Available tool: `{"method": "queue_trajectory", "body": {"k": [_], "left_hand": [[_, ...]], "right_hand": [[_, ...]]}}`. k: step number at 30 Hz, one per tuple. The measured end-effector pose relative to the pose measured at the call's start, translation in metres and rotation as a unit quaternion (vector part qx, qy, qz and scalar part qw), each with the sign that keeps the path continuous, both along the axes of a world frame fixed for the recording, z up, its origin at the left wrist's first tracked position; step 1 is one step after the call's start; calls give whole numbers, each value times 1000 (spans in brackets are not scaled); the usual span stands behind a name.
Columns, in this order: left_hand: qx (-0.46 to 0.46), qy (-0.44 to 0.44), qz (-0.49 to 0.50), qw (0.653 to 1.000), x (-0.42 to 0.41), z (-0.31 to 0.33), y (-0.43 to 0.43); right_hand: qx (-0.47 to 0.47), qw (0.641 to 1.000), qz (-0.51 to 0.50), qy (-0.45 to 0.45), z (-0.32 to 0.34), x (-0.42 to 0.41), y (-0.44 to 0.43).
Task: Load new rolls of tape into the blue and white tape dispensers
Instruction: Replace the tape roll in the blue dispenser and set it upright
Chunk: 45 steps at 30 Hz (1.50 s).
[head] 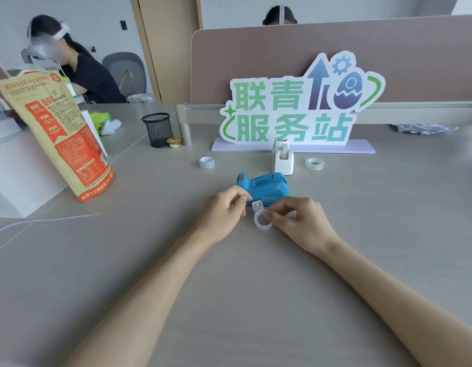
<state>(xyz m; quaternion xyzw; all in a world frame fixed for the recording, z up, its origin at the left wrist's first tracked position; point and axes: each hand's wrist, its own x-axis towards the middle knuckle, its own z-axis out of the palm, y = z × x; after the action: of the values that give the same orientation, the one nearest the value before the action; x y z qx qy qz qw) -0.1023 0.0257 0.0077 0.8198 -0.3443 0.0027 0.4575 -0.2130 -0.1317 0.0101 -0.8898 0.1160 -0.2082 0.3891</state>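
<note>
The blue tape dispenser [266, 188] lies on the grey desk, just beyond my hands. My right hand [298, 221] pinches a clear tape roll [262, 220] held upright just above the desk. A short free end of tape [256, 206] sticks up from the roll. My left hand [224, 207] has its fingertips pinched together beside that end; whether it grips the end I cannot tell. The white tape dispenser [282, 158] stands upright behind the blue one. A second clear roll [314, 163] lies to its right, and a printed roll [207, 162] lies to its left.
A large orange and tan bag [57, 133] stands at the left. A black mesh pen cup [158, 129] and a small lidded cup [173, 142] sit behind. A green lettered sign [295, 107] stands against the partition. Two other people sit beyond the desk.
</note>
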Motion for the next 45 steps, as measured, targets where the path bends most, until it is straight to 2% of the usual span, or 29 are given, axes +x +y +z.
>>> {"method": "queue_trajectory", "body": {"k": [3,8,12,14,17,19,22,25,27,30,34,37,40,45], "left_hand": [[-2,1,1,1000,1,0,1],[-22,6,25,999,6,-1,3],[-53,34,98,993,27,2,6],[-49,21,140,989,47,3,8],[1,-45,190,981,89,0,4],[73,-68,212,972,119,-1,-3],[184,-55,229,954,148,3,-14],[239,-46,231,942,163,4,-16],[213,-34,227,950,161,5,-14],[62,38,183,980,132,11,-8],[-42,48,160,985,68,19,5],[-53,65,160,984,31,22,16],[-84,88,100,988,8,19,20],[-17,101,14,995,-16,14,18]], "right_hand": [[-63,998,-18,15,-3,3,0],[-82,996,-31,-22,2,5,2],[-92,993,6,-72,18,22,3],[-123,988,14,-94,27,37,4],[-176,977,8,-118,34,61,3],[-206,971,4,-124,32,76,1],[-230,967,6,-105,24,89,0],[-258,963,4,-76,18,91,-3],[-248,967,-2,-51,16,90,-6],[-232,972,-11,-46,15,87,-7],[-214,975,-6,-57,15,83,-6],[-217,972,28,-89,12,67,-10],[-254,957,43,-136,7,38,-12],[-206,969,22,-134,0,2,-5]]}}
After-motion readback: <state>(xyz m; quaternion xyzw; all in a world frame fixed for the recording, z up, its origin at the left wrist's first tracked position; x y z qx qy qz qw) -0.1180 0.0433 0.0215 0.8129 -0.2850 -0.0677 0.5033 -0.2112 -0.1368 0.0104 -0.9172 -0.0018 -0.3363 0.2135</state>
